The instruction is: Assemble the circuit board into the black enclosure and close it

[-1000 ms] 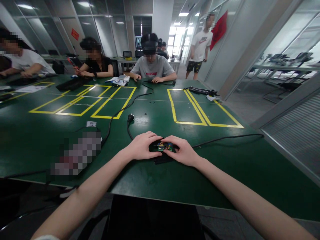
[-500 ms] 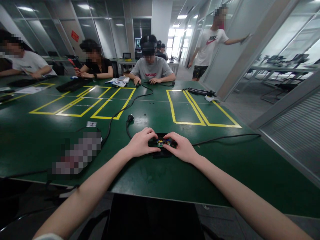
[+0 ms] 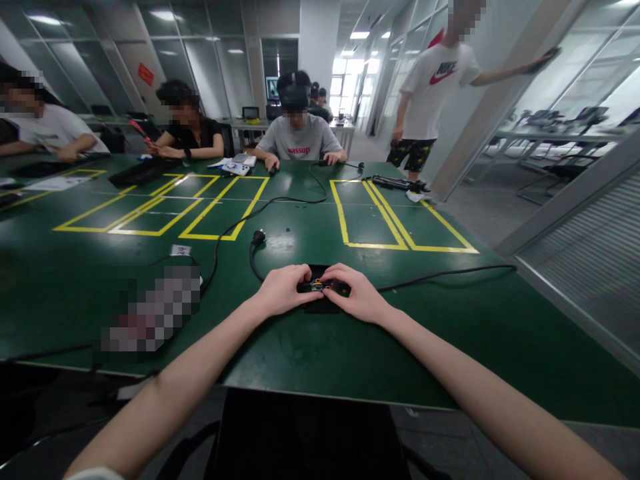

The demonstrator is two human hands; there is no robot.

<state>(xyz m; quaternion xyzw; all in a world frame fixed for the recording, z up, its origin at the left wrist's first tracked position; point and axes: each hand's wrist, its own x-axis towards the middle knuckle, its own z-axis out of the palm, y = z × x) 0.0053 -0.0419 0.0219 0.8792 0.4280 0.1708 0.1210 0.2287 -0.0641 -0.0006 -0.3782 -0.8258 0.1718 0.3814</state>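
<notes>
1. The green table (image 3: 400,360) fills most of the view.
2. A standing person (image 3: 435,93) in a white top is beyond the table on the right, one arm stretched out toward the glass wall.
3. Across the table sits a person in grey (image 3: 305,137); farther left are a person in black (image 3: 190,137) and one in white (image 3: 65,127).
4. Yellow tape (image 3: 207,237) marks long boxes on the tabletop, in two groups.
5. The long cord (image 3: 273,199) winds from beside the blurred-out item toward the person in grey.
6. That blurred-out item (image 3: 155,310) lies on the near left.
7. A black stand (image 3: 397,183) lies at the far right edge.
8. The left hand (image 3: 283,290) curves inward, thumb and fingers gripping the board from its left.
9. The right hand (image 3: 357,293) mirrors it, gripping the board from the right.
10. A black part (image 3: 323,307) shows below the fingertips, partly hidden.
11. The plug (image 3: 259,237) lies beyond the left hand, its cable curling back toward that hand.
12. A white label (image 3: 181,251) lies just beyond the blurred-out item.
13. The small board (image 3: 317,286) is between both hands' fingertips, over the near middle of the table.
</notes>
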